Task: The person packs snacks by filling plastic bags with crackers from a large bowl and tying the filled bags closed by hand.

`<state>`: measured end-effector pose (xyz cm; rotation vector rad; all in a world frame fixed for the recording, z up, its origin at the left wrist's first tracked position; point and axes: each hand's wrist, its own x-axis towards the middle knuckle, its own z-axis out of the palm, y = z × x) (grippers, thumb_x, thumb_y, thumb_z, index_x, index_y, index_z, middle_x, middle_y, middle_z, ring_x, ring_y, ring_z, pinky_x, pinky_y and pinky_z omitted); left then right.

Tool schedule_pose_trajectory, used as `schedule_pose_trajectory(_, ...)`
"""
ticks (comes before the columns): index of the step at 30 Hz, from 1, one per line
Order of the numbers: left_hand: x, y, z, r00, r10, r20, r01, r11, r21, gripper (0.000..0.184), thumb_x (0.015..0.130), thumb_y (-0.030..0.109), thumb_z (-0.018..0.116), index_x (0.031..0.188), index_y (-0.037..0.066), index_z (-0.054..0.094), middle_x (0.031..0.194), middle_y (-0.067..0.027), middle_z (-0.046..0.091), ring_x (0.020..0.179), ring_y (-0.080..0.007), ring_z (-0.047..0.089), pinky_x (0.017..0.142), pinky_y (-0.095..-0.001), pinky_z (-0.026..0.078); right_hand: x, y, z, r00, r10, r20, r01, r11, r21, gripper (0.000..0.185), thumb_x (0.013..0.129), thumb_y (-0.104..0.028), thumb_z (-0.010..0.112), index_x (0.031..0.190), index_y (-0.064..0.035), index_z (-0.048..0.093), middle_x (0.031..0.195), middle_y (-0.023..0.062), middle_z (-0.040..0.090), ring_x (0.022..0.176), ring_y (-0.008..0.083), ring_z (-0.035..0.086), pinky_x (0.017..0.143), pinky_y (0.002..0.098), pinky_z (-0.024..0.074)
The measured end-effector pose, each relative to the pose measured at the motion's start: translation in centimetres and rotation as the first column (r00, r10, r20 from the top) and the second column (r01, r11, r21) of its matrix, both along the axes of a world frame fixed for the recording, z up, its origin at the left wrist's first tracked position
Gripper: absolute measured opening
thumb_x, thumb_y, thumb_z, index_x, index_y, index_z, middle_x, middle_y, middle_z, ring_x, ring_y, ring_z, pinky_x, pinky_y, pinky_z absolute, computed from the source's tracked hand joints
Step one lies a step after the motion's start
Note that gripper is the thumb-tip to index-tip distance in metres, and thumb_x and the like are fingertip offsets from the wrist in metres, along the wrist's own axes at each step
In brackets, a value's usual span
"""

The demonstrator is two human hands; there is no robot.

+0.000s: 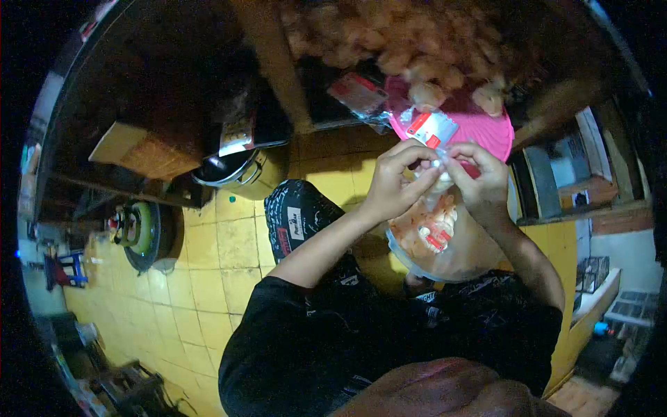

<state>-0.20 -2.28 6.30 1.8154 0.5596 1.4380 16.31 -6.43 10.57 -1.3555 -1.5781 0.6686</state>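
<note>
In front of my chest, my left hand (401,178) is closed, its thumb and fingers pinching the top of a small clear plastic bag (440,185) with pale contents. My right hand (482,176) pinches the same bag from the other side. The fingers meet near its mouth, so part of the bag is hidden. Just beneath hangs the view into a round translucent tub (479,254), where several filled bags with red labels (438,235) lie. Beyond my hands, a red-and-white label card or packet (431,129) rests on a pink ribbed plastic basket (490,135).
A heap of round tan pieces (396,35) fills the surface at the top. Beside it lies another red-labelled plastic packet (358,94). A large metal pot (243,170), a cardboard box (142,153) and a green gas cylinder (141,228) stand left, over yellow floor tiles (236,254).
</note>
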Motion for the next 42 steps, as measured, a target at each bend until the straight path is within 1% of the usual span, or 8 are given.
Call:
schedule_pose_trajectory(7, -0.2, 0.3, -0.4, 0.997, 0.060, 0.041, -0.060, 0.998, 0.000, 0.015, 0.078, 0.006, 0.066, 0.091, -0.002, 0.065, 0.086, -0.0118, 0.063, 0.080, -0.0191, 0.061, 0.071, -0.0297, 0.048, -1.0, -0.2, 0.7, 0.982, 0.054, 0.181, -0.076, 0.990, 0.119, 0.018, 0.083, -0.003, 0.062, 0.100, 0.0033, 0.066, 0.098, 0.0129, 0.066, 0.092, 0.0171, 0.063, 0.082, 0.0274, 0.0484)
schedule_pose_trajectory(18, -0.2, 0.1, -0.2, 0.992, -0.033, -0.124, 0.057, 0.978, 0.202, 0.016, 0.068, 0.008, 0.063, 0.083, 0.002, 0.061, 0.077, -0.0105, 0.059, 0.069, -0.0244, 0.059, 0.061, -0.0331, 0.046, 1.6, 0.0, 1.1, 0.968, 0.230, -0.104, -0.252, 0.878, -0.406, 0.009, 0.081, -0.006, 0.063, 0.084, 0.0011, 0.066, 0.084, 0.0029, 0.065, 0.074, 0.0072, 0.059, 0.067, 0.0233, 0.0489)
schedule_pose_trajectory(21, 0.6, -0.2, -0.5, 0.994, 0.069, -0.089, -0.052, 0.982, 0.183, 0.015, 0.069, 0.010, 0.062, 0.082, 0.002, 0.060, 0.074, -0.0107, 0.056, 0.067, -0.0265, 0.056, 0.062, -0.0346, 0.044, 1.0, -0.2, 0.7, 0.987, 0.152, -0.058, -0.162, 0.924, -0.346, 0.007, 0.078, -0.006, 0.063, 0.077, 0.0013, 0.062, 0.076, 0.0020, 0.063, 0.069, 0.0070, 0.058, 0.063, 0.0235, 0.0480)
schedule_pose_trajectory(23, 0.7, -0.7, -0.2, 0.989, 0.111, -0.096, -0.092, 0.979, 0.183, 0.016, 0.068, 0.011, 0.062, 0.081, 0.002, 0.059, 0.073, -0.0112, 0.055, 0.066, -0.0271, 0.054, 0.063, -0.0355, 0.042, 0.0, -0.2, 1.2, 0.982, 0.101, 0.158, -0.107, 0.994, 0.027, 0.007, 0.075, -0.005, 0.064, 0.074, 0.0013, 0.060, 0.074, 0.0046, 0.062, 0.066, 0.0081, 0.058, 0.060, 0.0239, 0.0477)
schedule_pose_trajectory(27, 1.6, -1.2, -0.7, 0.994, 0.112, -0.016, -0.113, 0.993, -0.026, 0.013, 0.072, 0.009, 0.063, 0.082, 0.000, 0.062, 0.078, -0.0113, 0.059, 0.074, -0.0255, 0.058, 0.070, -0.0343, 0.045, -0.1, 0.4, 0.4, 0.981, -0.003, 0.193, -0.019, 0.993, 0.115, 0.007, 0.072, -0.004, 0.065, 0.076, 0.0011, 0.062, 0.074, 0.0086, 0.063, 0.066, 0.0144, 0.060, 0.062, 0.0265, 0.0487)
schedule_pose_trajectory(29, 2.0, -1.2, -0.8, 0.997, 0.063, 0.042, -0.057, 0.990, -0.126, 0.013, 0.074, 0.008, 0.063, 0.083, -0.001, 0.063, 0.080, -0.0113, 0.061, 0.077, -0.0248, 0.059, 0.072, -0.0339, 0.046, 0.3, 0.6, 0.1, 0.934, -0.058, 0.354, -0.089, 0.918, 0.386, 0.009, 0.070, -0.003, 0.066, 0.077, 0.0010, 0.063, 0.075, 0.0109, 0.063, 0.070, 0.0225, 0.062, 0.068, 0.0313, 0.0498)
schedule_pose_trajectory(38, 2.0, -1.1, -1.7, 0.985, 0.127, -0.116, -0.130, 0.991, -0.020, 0.014, 0.075, 0.008, 0.067, 0.084, -0.001, 0.062, 0.084, -0.0129, 0.062, 0.080, -0.0264, 0.061, 0.078, -0.0358, 0.047, 0.7, 0.2, -0.8, 0.934, -0.050, 0.354, -0.025, 0.979, 0.204, 0.011, 0.071, -0.001, 0.063, 0.082, -0.0001, 0.066, 0.081, 0.0141, 0.065, 0.077, 0.0282, 0.063, 0.073, 0.0356, 0.0496)
schedule_pose_trajectory(42, 1.6, -0.8, -1.6, 0.939, 0.262, -0.224, -0.171, 0.918, 0.358, 0.021, 0.070, 0.009, 0.070, 0.086, 0.001, 0.060, 0.083, -0.0114, 0.059, 0.079, -0.0304, 0.058, 0.075, -0.0390, 0.046, 0.9, 0.1, -1.4, 0.970, -0.005, 0.242, -0.019, 0.995, 0.098, 0.013, 0.072, -0.003, 0.061, 0.084, -0.0005, 0.066, 0.086, 0.0167, 0.064, 0.081, 0.0288, 0.062, 0.073, 0.0362, 0.0490)
